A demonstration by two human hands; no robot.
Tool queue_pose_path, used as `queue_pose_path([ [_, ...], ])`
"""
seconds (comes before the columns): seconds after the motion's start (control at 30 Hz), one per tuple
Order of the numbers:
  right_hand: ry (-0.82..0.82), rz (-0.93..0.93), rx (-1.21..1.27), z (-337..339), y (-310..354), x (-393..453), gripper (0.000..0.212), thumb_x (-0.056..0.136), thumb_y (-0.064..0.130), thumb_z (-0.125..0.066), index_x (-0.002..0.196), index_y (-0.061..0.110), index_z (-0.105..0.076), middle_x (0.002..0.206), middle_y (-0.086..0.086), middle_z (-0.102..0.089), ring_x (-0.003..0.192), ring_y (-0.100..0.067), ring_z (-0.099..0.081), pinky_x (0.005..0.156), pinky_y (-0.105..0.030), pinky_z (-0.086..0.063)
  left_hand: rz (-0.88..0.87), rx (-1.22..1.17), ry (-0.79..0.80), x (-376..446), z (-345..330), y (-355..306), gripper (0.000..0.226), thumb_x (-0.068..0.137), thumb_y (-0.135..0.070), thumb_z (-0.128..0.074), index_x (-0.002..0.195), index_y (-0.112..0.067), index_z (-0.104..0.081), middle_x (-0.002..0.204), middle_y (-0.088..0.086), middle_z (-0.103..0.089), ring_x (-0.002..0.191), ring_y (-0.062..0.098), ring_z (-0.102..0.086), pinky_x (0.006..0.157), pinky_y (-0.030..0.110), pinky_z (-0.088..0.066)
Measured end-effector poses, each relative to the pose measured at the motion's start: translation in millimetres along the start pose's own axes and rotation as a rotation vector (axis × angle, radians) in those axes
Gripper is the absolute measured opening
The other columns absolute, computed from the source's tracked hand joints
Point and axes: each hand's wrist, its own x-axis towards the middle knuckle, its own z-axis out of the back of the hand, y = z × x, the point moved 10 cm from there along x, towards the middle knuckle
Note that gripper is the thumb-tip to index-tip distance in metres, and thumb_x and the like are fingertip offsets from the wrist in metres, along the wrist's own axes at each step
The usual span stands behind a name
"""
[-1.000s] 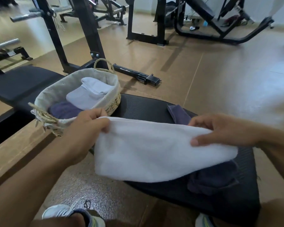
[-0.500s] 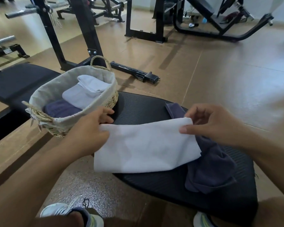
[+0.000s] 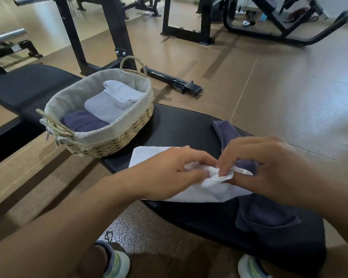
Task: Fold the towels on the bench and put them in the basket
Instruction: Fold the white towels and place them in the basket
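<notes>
Both the left hand [image 3: 169,173] and right hand [image 3: 269,169] pinch the soft, limp white towel [image 3: 199,194] beside the basket [image 3: 113,141]; corners look like the surest hold.

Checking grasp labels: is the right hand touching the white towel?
Touching. The head view shows the right hand pinching a bunched corner of the white towel, beside the left hand.

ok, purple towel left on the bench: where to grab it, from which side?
Take the purple towel by its far corner, which lies flat and bare on the bench. Come from above on the right; the white towel and both hands cover its middle.
</notes>
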Motion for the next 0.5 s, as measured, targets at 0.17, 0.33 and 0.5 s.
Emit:
queue_pose_path([
  [0.17, -0.041, -0.039, -0.034, 3, -6, -1, 0.009, 0.082, 0.024, -0.077, 0.086, 0.031, -0.073, 0.088, 0.014, -0.07, 0.082, -0.011, -0.068, 0.068, -0.023, -0.052, 0.005, -0.034, -0.022, 0, 2, 0, 0.016, 0.092, -0.018, -0.069, 0.101, -0.03, -0.073, 0.086, -0.021, -0.071, 0.084, -0.001, -0.064, 0.077, 0.017, -0.045],
  [0.33, -0.071, -0.081, -0.004, 7, -10, 0, 0.011, 0.079, 0.032, -0.081, 0.087, 0.032, -0.073, 0.096, 0.016, -0.071, 0.093, -0.014, -0.068, 0.076, -0.03, -0.053, 0.066, -0.189, -0.243, 0, 13, 17, 0.01, 0.097, -0.022, -0.066, 0.095, -0.022, -0.075, 0.082, -0.001, -0.075, 0.078, 0.024, -0.068, 0.07, 0.036, -0.05],
  [0.5, -0.119, -0.209, 0.115, 9, -23, -2, 0.01, 0.079, 0.043, -0.076, 0.086, 0.037, -0.071, 0.098, 0.02, -0.073, 0.094, -0.008, -0.07, 0.077, -0.026, -0.058, 0.085, -0.342, -0.285, -1, 14, 22, 0.013, 0.095, -0.025, -0.063, 0.095, -0.016, -0.072, 0.087, 0.005, -0.077, 0.078, 0.025, -0.067, 0.077, 0.047, -0.052],
])
